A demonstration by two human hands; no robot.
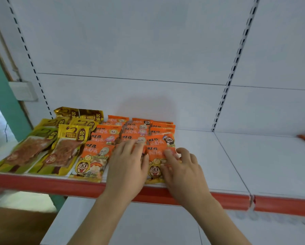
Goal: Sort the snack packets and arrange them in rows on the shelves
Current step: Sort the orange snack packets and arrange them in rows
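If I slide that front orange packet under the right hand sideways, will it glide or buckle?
The front orange packet looks like glossy, puffy film, so it will probably glide easily on the smooth white shelf. It seems soft and light, so pushing one edge may crumple or turn it. It overlaps the packet behind it, which may shift too. Both the right hand and left hand rest on packets.
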